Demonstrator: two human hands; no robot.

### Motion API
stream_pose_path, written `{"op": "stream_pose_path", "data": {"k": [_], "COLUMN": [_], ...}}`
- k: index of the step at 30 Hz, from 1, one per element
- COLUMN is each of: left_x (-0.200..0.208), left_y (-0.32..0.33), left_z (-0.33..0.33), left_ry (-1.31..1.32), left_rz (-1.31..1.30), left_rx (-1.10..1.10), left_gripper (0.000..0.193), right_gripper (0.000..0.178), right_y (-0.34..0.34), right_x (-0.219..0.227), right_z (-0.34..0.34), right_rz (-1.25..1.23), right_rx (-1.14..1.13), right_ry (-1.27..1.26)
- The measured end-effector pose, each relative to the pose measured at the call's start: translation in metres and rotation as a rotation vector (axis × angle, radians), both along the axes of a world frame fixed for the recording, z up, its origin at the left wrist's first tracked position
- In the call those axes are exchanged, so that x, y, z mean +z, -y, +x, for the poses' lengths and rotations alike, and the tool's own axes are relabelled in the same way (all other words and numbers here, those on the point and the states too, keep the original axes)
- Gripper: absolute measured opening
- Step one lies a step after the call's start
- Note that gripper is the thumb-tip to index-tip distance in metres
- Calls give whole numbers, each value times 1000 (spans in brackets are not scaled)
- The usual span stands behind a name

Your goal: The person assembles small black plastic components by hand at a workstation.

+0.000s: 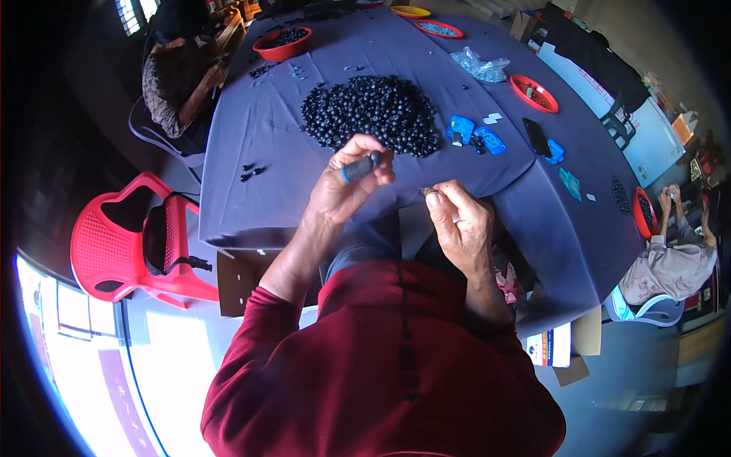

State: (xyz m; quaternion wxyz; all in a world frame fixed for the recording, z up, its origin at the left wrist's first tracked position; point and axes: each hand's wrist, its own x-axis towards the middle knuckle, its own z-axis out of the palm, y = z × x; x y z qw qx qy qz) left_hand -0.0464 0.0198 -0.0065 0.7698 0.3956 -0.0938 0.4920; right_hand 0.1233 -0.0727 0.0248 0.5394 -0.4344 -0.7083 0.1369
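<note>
My left hand [335, 192] is raised over the near edge of the table, a dark sleeve with a blue band [356, 169] on one finger. Its fingers are closed on a small black round piece [375, 158]. To its right, my right hand [466, 232] pinches a tiny dark brownish bit [426, 191] between thumb and forefinger; its kind is too small to tell. The two hands are apart. Just beyond them, a heap of small black round pieces [365, 107] lies on the grey tablecloth [259, 183].
Blue cards [491, 140], a dark phone [536, 138] and a clear bag of pale pieces [481, 65] lie to the right. Red bowls [281, 52] stand around the table. A red chair [106, 244] is at left. Co-workers sit at left [171, 84] and right [670, 266].
</note>
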Motion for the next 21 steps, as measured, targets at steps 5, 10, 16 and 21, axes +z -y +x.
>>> {"op": "stream_pose_path", "data": {"k": [5, 10, 16, 21], "left_x": [2, 3, -9, -8], "left_y": [13, 21, 17, 20], "left_z": [13, 19, 19, 20], "left_ry": [25, -78, -55, -137], "left_rz": [16, 12, 25, 0], "left_rx": [-110, -13, -59, -107], "left_gripper": [24, 24, 24, 26], "right_gripper": [17, 18, 19, 20], "right_y": [1, 2, 2, 5], "right_x": [2, 5, 4, 10], "right_z": [-1, 1, 1, -1], "right_rz": [48, 27, 8, -28], "right_rx": [11, 15, 9, 23], "right_ry": [-10, -7, 86, 67]}}
